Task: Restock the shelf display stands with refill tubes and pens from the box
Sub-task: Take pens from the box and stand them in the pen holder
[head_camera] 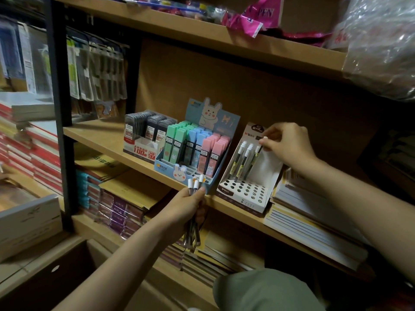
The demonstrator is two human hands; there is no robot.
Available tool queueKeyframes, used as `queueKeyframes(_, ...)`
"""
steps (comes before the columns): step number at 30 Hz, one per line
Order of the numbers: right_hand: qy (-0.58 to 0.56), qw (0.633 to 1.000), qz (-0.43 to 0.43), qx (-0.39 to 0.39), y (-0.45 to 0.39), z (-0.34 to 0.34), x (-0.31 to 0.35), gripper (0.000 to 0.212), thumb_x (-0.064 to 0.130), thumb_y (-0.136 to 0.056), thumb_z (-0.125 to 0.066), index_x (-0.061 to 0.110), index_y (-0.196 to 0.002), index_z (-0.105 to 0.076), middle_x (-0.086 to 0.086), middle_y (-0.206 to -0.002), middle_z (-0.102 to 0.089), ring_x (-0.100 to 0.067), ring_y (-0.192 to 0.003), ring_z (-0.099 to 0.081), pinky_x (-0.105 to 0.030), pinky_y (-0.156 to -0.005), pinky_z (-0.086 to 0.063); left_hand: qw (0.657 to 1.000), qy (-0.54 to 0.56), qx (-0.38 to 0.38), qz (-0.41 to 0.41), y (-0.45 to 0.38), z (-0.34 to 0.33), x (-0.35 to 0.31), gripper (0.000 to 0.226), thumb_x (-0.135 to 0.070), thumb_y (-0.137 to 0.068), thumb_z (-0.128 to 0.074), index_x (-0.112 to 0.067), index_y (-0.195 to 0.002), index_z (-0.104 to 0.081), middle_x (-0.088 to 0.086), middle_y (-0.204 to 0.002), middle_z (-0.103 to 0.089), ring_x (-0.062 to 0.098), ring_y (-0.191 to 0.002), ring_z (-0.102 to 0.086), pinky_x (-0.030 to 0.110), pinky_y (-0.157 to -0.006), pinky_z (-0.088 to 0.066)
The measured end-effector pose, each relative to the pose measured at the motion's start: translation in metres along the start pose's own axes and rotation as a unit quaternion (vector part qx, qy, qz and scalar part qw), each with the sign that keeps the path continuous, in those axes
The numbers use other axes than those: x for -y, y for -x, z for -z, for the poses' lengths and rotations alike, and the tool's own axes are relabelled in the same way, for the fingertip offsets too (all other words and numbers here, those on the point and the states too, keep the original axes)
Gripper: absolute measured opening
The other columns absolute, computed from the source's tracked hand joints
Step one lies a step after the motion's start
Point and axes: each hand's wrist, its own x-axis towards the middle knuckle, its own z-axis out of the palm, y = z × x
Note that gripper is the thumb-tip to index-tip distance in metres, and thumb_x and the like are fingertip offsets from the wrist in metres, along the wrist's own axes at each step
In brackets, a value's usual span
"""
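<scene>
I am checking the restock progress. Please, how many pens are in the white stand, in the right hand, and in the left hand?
Pens standing free in the white stand: 2
Pen pinched by the right hand, going into the stand: 1
Pens gripped by the left hand: 3 caps show
Total: 6

Rabbit stand (208, 115): was pale blue, printed with white rabbits.
Refill tubes (195, 149): were mint green, sky blue and pink.
Lead cases (148, 127): were dark grey with red-and-white labels.
Pen stand (243, 193): was white with dark holes.
Pens (241, 161): were dark-barrelled, white-capped, with yellow bands.
Shelf (105, 136): was tan.
</scene>
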Motion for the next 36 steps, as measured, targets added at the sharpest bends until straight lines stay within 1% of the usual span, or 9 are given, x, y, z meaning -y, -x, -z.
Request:
queueKeyframes(6, 0.011, 1.0, -0.005, 0.026, 0.001, -0.016, 0.0, 0.014, 0.018, -0.084, -0.073, 0.011, -0.095, -0.069, 0.001, -0.094, -0.062, 0.005, -0.073, -0.051, -0.008, -0.057, -0.038, 0.998, 0.014, 0.05, -0.02, 0.004, -0.001, -0.004, 0.019, -0.028, -0.099, -0.05, -0.01, -0.105, -0.05, -0.002, -0.071, -0.053, 0.007, -0.055, -0.046, 0.019, -0.05, -0.041)
queueKeyframes(10, 0.006, 1.0, -0.01, 0.015, 0.0, -0.019, 0.001, 0.013, 0.018, -0.084, -0.074, 0.011, -0.093, -0.07, 0.0, -0.094, -0.062, -0.008, -0.081, -0.058, -0.016, -0.068, -0.046, 0.995, -0.034, 0.068, -0.065, 0.006, -0.001, -0.006, 0.022, -0.032, -0.098, -0.052, -0.013, -0.109, -0.052, -0.004, -0.076, -0.057, 0.007, -0.06, -0.051, 0.019, -0.055, -0.044)
queueKeyframes(15, 0.024, 0.999, -0.004, 0.036, 0.004, -0.02, 0.0, 0.009, 0.018, -0.085, -0.072, 0.012, -0.092, -0.071, 0.002, -0.089, -0.063, -0.009, -0.082, -0.062, -0.017, -0.069, -0.049, 0.995, 0.003, 0.082, -0.064, 0.006, -0.004, -0.006, 0.021, -0.03, -0.097, -0.052, -0.011, -0.107, -0.05, -0.004, -0.071, -0.053, 0.006, -0.057, -0.047, 0.017, -0.051, -0.042)
queueKeyframes(18, 0.052, 0.997, -0.011, 0.061, 0.011, -0.019, 0.002, 0.019, 0.02, -0.09, -0.066, 0.01, -0.106, -0.07, -0.006, -0.106, -0.067, -0.013, -0.092, -0.063, -0.022, -0.08, -0.05, 0.993, 0.03, 0.097, -0.06, 0.008, -0.007, -0.008, 0.016, -0.027, -0.099, -0.049, -0.011, -0.1, -0.049, -0.005, -0.067, -0.05, 0.006, -0.055, -0.044, 0.018, -0.051, -0.041)
queueKeyframes(21, 0.074, 0.995, 0.066, -0.019, 0.023, -0.012, 0.015, 0.029, 0.023, -0.094, -0.062, 0.014, -0.122, -0.065, -0.004, -0.114, -0.058, -0.004, -0.086, -0.055, -0.012, -0.076, -0.043, 0.991, 0.007, 0.112, -0.078, 0.012, -0.006, -0.011, 0.017, -0.027, -0.099, -0.048, -0.01, -0.097, -0.047, -0.005, -0.069, -0.05, 0.006, -0.057, -0.044, 0.018, -0.054, -0.042)
queueKeyframes(23, -0.015, 0.996, 0.088, -0.004, 0.035, -0.009, 0.033, 0.024, 0.029, -0.093, -0.062, 0.02, -0.114, -0.068, 0.009, -0.101, -0.059, 0.002, -0.073, -0.056, -0.005, -0.061, -0.042, 0.988, -0.009, 0.126, -0.093, 0.014, -0.006, -0.014, 0.018, -0.029, -0.099, -0.049, -0.011, -0.098, -0.047, -0.005, -0.071, -0.05, 0.006, -0.058, -0.044, 0.019, -0.056, -0.043)
queueKeyframes(27, -0.136, 0.97, 0.021, 0.198, 0.058, -0.024, 0.064, 0.027, 0.046, -0.084, -0.068, 0.027, -0.103, -0.072, 0.01, -0.09, -0.07, -0.003, -0.077, -0.066, -0.015, -0.06, -0.05, 0.982, -0.032, 0.145, -0.113, 0.017, -0.009, -0.019, 0.016, -0.027, -0.099, -0.048, -0.012, -0.105, -0.048, -0.005, -0.075, -0.052, 0.006, -0.059, -0.045, 0.02, -0.056, -0.043)
queueKeyframes(30, -0.228, 0.949, -0.013, 0.217, 0.061, -0.029, 0.07, 0.013, 0.028, -0.082, -0.076, 0.028, -0.095, -0.073, 0.002, -0.084, -0.075, -0.012, -0.082, -0.07, -0.024, -0.07, -0.059, 0.98, -0.006, 0.17, -0.106, 0.02, -0.012, -0.019, 0.023, -0.026, -0.099, -0.048, -0.015, -0.119, -0.049, -0.003, -0.08, -0.057, 0.008, -0.061, -0.05, 0.021, -0.056, -0.047)
queueKeyframes(36, -0.419, 0.87, -0.128, 0.225, 0.049, -0.018, 0.06, 0.029, 0.008, -0.077, -0.077, 0.012, -0.105, -0.07, -0.009, -0.095, -0.076, -0.017, -0.083, -0.073, -0.022, -0.07, -0.056, 0.972, 0.077, 0.214, -0.063, 0.022, -0.003, -0.021, 0.029, -0.03, -0.098, -0.046, -0.013, -0.12, -0.042, -0.001, -0.081, -0.055, 0.007, -0.057, -0.042, 0.018, -0.051, -0.039)
